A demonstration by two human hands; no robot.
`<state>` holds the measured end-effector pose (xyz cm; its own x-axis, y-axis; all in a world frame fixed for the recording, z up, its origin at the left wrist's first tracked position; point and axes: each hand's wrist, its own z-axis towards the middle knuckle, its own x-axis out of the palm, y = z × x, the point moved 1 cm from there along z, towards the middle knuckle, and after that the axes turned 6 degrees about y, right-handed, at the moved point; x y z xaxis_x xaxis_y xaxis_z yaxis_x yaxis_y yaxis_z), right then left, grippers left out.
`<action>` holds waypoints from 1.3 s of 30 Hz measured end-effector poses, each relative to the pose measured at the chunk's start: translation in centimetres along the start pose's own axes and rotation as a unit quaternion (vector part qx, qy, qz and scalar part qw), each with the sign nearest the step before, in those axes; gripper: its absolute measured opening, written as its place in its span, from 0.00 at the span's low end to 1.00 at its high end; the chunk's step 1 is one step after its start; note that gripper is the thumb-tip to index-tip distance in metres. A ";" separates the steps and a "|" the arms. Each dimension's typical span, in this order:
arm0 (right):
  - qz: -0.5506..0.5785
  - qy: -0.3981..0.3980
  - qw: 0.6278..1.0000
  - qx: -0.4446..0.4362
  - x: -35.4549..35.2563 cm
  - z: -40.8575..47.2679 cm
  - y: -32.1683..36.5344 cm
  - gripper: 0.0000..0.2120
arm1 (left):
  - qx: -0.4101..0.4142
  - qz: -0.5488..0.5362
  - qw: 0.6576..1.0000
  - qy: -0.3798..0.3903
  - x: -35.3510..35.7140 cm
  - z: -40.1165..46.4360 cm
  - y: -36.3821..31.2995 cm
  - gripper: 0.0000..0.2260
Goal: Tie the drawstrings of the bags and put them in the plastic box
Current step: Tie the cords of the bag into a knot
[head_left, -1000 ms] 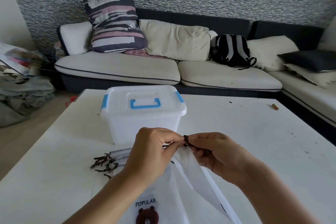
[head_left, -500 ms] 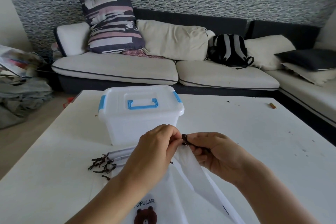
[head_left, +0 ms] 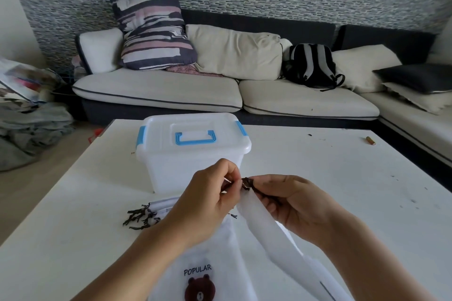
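A white bag point(head_left: 259, 222) is lifted above the table, gathered at its top by a dark brown drawstring point(head_left: 247, 183). My left hand point(head_left: 208, 205) and my right hand point(head_left: 293, 205) both pinch that drawstring between fingertips, close together in front of the plastic box. The white plastic box point(head_left: 193, 154) with blue handle and blue clips stands behind the hands, lid closed. Under my forearms lies another white bag point(head_left: 210, 273) printed with "POPULAR" and a brown bear. More flat bags with loose brown drawstrings point(head_left: 140, 217) lie left of my left hand.
The white table point(head_left: 342, 190) has small dark specks and a small brown stub point(head_left: 370, 140) near its far right edge. Beyond it runs a sofa with cushions and a black backpack point(head_left: 310, 66). A heap of cloth lies on the floor at left.
My hands have stayed at the drawstring, shifting slightly; the fingertips have worked the knot a little apart. The camera view has dipped and moved slightly.
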<state>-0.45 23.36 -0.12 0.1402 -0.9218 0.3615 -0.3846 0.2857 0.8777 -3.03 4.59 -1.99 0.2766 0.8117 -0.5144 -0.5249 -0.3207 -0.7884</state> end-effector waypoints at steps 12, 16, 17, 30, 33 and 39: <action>0.074 -0.042 0.996 -0.029 0.4 -0.6 0.5 0.08 | -0.031 -0.169 0.985 -0.021 0.4 0.3 -0.3 0.06; 0.080 -0.050 0.995 -0.027 0.5 -1.0 0.9 0.07 | -0.055 -0.161 0.985 0.027 0.2 0.1 -0.3 0.06; 0.072 -0.051 0.996 -0.029 0.5 -1.1 1.0 0.07 | -0.061 -0.161 0.984 0.037 0.0 0.1 -0.2 0.07; -0.027 -0.032 0.998 -0.036 0.1 -1.1 1.0 0.08 | -0.061 -0.101 0.990 0.083 -0.5 0.0 -0.3 0.05; 0.002 -0.015 0.999 -0.039 0.3 -1.2 1.0 0.08 | -0.065 -0.162 0.982 0.068 -0.3 0.0 -0.3 0.05; 0.018 -0.010 0.999 -0.042 0.1 -1.1 0.7 0.08 | -0.047 -0.136 0.989 0.036 -0.1 0.2 -0.1 0.02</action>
<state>0.27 23.78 0.92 0.1098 -0.9151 0.3881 -0.3117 0.3390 0.8876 -3.19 4.67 -1.76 0.4561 0.8381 -0.2993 -0.3468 -0.1424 -0.9271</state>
